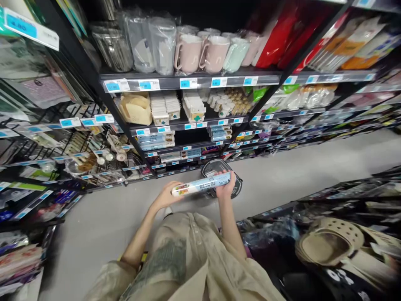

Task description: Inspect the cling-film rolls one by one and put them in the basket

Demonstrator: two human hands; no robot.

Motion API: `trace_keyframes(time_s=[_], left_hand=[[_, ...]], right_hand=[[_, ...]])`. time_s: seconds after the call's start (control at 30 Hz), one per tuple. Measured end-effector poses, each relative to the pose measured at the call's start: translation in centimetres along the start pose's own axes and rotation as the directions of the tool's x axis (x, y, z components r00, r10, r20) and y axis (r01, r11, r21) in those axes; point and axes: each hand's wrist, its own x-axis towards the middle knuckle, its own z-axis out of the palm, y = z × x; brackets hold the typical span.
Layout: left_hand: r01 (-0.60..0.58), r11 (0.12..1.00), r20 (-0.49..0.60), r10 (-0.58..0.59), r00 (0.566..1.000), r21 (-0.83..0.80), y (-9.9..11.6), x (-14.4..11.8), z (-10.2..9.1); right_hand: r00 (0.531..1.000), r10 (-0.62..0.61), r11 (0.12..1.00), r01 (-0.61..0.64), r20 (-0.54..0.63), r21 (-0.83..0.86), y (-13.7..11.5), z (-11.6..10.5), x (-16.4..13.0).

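A long, narrow blue-and-white cling film box [200, 184], with a small food picture at its left end, is held in front of me, a little tilted. My left hand [167, 193] is closed around its left end. My right hand [224, 189] grips the right end, fingers wrapped over the far side. Below the box, a dark plastic shopping basket [236, 190] stands on the floor, partly hidden by my right hand and the box.
Ahead rises a dark shelf unit with pink mugs [190, 54], a mint mug [235, 54], clear jugs [162, 44] and similar blue boxes [158, 140] lower down. Utensils hang on a left rack [115, 146]. Beige clogs [332, 241] sit close at right. Grey floor [291, 167] runs between the shelves.
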Motion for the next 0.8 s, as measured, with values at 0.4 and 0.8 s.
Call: trace_keyframes(time_s=[0.4, 0.8], left_hand=[[0.219, 0.973, 0.121, -0.21, 0.97, -0.07, 0.1, 0.2, -0.4], [0.18, 0.922, 0.055, -0.172, 0.984, -0.342, -0.6, 1.6, 7.1]], right_hand=[[0.986, 0.165, 0.979, -0.165, 0.017, 0.115, 0.3, -2.0, 0.2], [0.72, 0.193, 0.832, 0.24, 0.666, -0.5, 3.4, 2.6, -4.5]])
